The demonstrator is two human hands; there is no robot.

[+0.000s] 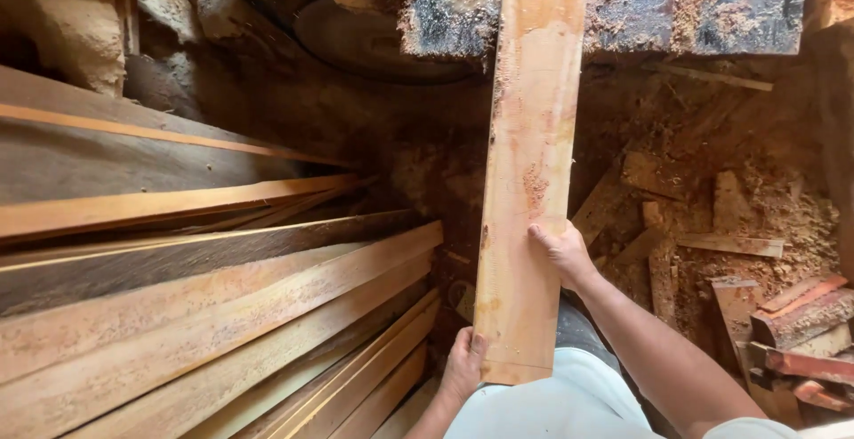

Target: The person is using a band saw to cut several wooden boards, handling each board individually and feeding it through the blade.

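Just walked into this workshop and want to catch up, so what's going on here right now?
A person holds a pale wooden board lengthwise in front of them. The left hand grips its near corner, and the right hand grips its right edge. The far end reaches a sawdust-caked machine table. Stacked planks lie to the left; offcuts and sawdust litter the floor on the right.

Warm, uneven light falls from the upper right, brightening the sawdust pile [783, 217] and the held board [529, 181]. The centre and upper left sink into deep shadow. Focus is fairly sharp; straight edges bow slightly toward the frame's corners.
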